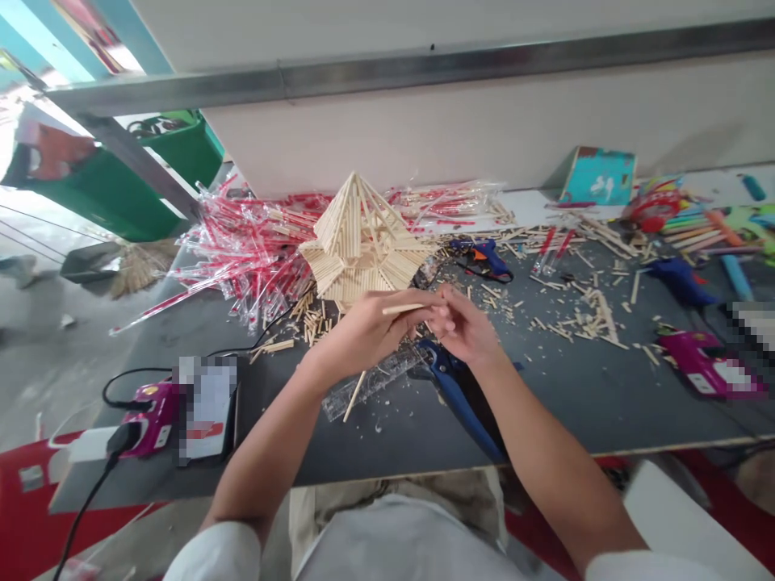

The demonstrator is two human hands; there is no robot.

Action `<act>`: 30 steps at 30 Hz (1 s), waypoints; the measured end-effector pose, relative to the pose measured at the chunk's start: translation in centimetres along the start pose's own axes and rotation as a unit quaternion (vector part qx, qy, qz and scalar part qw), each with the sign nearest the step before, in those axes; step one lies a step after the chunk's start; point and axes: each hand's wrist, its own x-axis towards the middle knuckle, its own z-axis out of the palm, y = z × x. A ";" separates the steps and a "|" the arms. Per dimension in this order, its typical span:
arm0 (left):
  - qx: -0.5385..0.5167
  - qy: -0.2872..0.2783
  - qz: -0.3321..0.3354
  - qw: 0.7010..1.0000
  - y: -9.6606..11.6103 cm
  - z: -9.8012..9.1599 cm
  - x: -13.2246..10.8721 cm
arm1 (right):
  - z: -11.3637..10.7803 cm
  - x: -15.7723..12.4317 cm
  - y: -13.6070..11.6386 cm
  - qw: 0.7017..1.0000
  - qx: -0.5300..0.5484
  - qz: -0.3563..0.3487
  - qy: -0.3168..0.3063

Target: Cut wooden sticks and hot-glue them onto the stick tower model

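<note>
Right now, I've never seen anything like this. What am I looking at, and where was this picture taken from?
This picture comes from a camera worn on a person's head, looking forward and down at their own bare hands. The left hand holds a thin wooden stick, and the right hand is close against its end. On the dark work table are a model built from wooden sticks, blue-handled cutters, a blue glue gun and scattered stick pieces.
</note>
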 end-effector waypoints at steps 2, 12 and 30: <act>-0.018 0.033 -0.018 0.999 -0.2 -0.1 0.1 | 0.2 -0.3 0.4 0.999 -0.028 0.013 -0.025; -0.052 0.092 -0.151 0.983 -0.8 -1.1 -0.1 | 0.8 -0.4 2.3 0.967 -0.249 -0.059 -0.005; 0.079 -0.017 -0.187 0.979 -0.9 -5.5 -1.5 | -0.3 -0.1 1.1 0.778 -0.564 -0.276 0.008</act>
